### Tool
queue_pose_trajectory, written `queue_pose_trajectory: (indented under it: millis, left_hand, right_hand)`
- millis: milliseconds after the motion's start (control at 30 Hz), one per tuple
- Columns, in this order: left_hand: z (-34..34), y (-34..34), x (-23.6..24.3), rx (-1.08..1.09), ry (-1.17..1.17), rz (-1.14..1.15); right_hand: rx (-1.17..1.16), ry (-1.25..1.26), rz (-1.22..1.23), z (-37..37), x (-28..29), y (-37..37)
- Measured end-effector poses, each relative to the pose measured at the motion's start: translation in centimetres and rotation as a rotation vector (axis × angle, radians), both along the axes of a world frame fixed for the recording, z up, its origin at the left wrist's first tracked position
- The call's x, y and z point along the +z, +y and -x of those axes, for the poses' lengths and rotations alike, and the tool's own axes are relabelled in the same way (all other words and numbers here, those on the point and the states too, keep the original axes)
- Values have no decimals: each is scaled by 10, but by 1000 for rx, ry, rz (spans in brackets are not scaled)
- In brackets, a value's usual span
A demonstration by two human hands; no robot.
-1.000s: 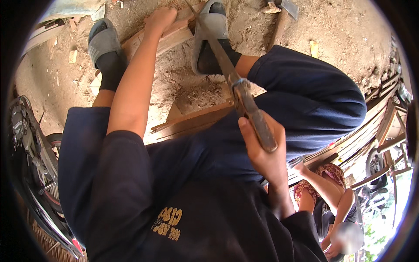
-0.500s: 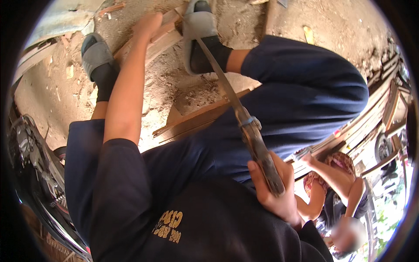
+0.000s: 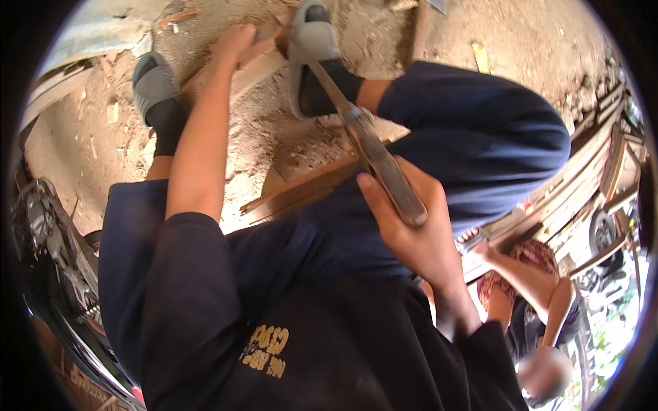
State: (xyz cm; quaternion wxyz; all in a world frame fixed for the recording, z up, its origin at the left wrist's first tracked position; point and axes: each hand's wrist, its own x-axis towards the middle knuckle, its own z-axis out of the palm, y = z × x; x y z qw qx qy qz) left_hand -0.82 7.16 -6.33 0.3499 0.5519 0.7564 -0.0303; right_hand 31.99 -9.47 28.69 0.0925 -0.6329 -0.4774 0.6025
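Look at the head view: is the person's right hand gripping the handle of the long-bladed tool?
Yes, the right hand is closed around the wooden handle of the long-bladed tool, whose blade points down toward the foot and wood.

No packages out here, no signs, no screens — nothing boxed or posted anywhere on the sandy ground or among the stacked timber at the right. The one bit of lettering in view is a yellow print on the front of the dark sweatshirt, low in the frame and just left of centre — a small blocky patch in two short rows, mustard-yellow on near-black cloth, seen upside down from the wearer's own head and creased by the folds of the fabric.
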Motion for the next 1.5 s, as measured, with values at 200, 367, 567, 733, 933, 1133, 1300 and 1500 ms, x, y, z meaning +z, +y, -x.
queue_pose_trajectory:
  millis: [200,367,567,733,933,1133,1300,1500]
  left_hand:
    - [23,-37,5,11,58,-32]
    - [-12,-17,29,99,38,-128]
    - [-17,-12,49,169,29,-24]
    - [-14,-18,28,202,96,-252]
    - [-29,-17,72,195,1,-139]
    - [-18,-24,41,308,-81,-220]
    - [-24,-17,41,263,-47,-239]
    - [-21,-19,57,216,-67,-182]
  right_hand:
    - [11,-102,32,-13,45,-24]
    - [-52,-81,100,10,22,2]
    - [38,-234,-20,-15,85,-8]
    - [-18,-122,-14,-36,65,-23]
    - [-139,-127,7,-35,45,-52]
    - [-149,-100,18,-24,50,-47]
    - [-125,-142,-16,-44,26,-77]
    - [-183,-59,26,-1,-10,-45]
